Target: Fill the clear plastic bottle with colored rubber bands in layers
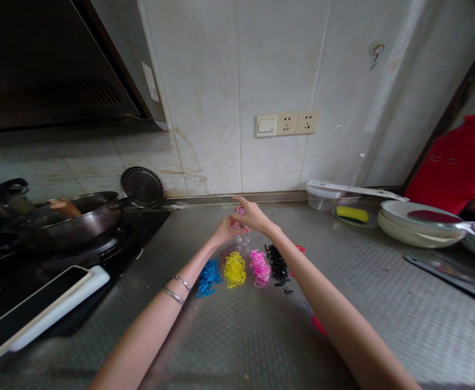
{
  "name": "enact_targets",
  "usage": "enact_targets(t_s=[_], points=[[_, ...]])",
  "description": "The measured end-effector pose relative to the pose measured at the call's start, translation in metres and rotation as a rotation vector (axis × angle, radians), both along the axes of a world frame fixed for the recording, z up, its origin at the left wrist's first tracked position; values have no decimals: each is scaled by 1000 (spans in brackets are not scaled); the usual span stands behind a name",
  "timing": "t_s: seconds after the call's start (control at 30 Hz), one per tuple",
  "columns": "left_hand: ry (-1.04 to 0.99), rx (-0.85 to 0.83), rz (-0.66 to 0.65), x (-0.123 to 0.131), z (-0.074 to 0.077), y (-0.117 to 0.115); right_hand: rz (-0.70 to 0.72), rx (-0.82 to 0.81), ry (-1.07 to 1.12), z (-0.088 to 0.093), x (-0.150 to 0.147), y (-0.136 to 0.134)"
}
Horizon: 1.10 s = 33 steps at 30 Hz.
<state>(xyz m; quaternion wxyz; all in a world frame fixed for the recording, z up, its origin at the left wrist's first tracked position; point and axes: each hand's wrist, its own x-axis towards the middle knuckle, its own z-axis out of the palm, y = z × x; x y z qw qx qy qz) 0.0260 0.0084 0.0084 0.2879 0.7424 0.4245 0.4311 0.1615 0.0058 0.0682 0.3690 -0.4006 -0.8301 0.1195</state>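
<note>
Above the steel counter, both hands come together at a small clear plastic container [243, 239]. My left hand [230, 229] is closed round its upper part, with two silver bangles on the wrist. Over the top, my right hand [255, 215] has its fingers closed at a small pink round thing [241, 210], whose exact kind I cannot make out. In front lie separate piles of small rubber bands: blue [209, 278], yellow [234, 270], pink [260, 267] and black [278, 265]. Red bands [300, 248] show partly behind my right forearm.
On the left, a pan [78, 222] stands on the black stove, with a white-edged object [61, 309] nearer me. To the right are a clear tub [321, 197], a yellow sponge [352, 214], stacked bowls [414, 233] and a dark-edged blade-like tool [449, 276]. A tiled wall rises behind.
</note>
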Motion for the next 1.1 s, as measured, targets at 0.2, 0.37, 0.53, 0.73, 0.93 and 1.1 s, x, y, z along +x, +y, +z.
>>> enact_targets(t_s=[0.2,0.37,0.53,0.73,0.93,1.1], points=[[5,13,23,-3,-2,0,-149,64,-93,-3,1,4],[-9,2,9,-3,-1,-3,-9,46,-109,7,16,4],[-17,8,15,-3,-5,0,65,-26,3,3,8,1],[-83,-46,-24,-2,-4,-1,-48,-64,141,-8,-2,3],[-180,-102,-90,-4,-6,0,-51,-62,73,-3,19,9],[-208,-109,-108,-5,-9,4,26,-85,54,0,25,11]])
